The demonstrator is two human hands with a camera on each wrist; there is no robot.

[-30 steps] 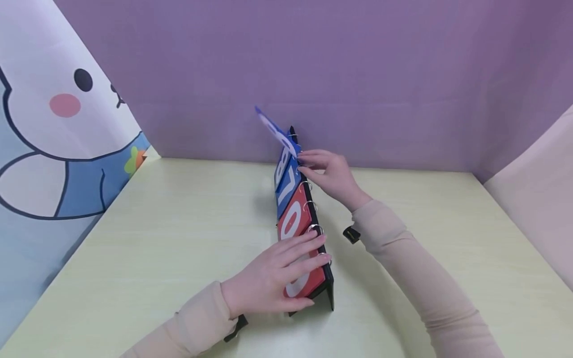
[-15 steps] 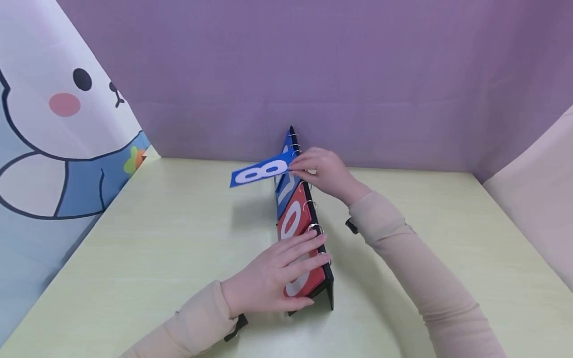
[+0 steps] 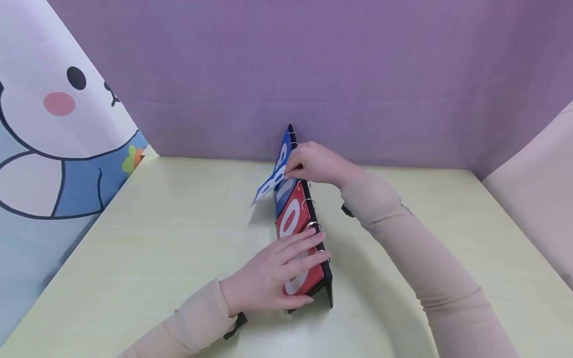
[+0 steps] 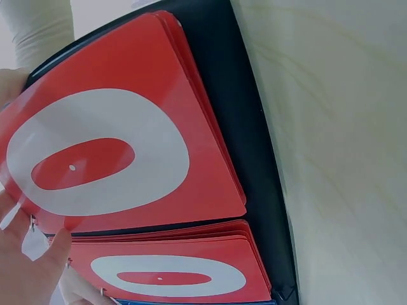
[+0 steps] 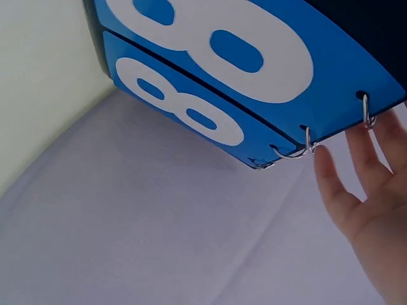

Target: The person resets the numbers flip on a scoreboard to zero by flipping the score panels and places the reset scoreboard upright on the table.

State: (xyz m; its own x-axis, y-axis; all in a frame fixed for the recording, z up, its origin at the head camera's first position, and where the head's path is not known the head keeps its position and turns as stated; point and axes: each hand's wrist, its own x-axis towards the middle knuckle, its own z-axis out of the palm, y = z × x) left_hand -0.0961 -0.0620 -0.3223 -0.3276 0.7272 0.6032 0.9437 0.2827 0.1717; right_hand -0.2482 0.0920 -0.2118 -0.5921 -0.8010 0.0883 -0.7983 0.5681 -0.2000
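- Right hand: I hold thumb and fingers drawn together in a narrow pinch at the ring-side edge of a tilted blue card marked 8. The right wrist view hides the thumb.
- Left hand: fingers spread wide over the near red card marked 0. My fingertips rest by the rings and my thumb lies at the near end.
- Card: judged light, thin and springy, with a glossy face that may slip under dry fingertips. Take hold near the ring edge or a free corner. Pinch lightly; a sharp bend could crease it, and the punched holes are likely the first place to tear.
- Metal rings: these pass through the card holes and appear rigid. Swing a card around them; do not pull against them.
- Black stand: stiff-looking and tent-shaped, probably light enough to skid or fold if pushed. Brace it at the near end, as my left hand is placed to do.
- Location: the flip-card set stands on the pale table, running lengthwise away from me, its far end towards the purple cloth.
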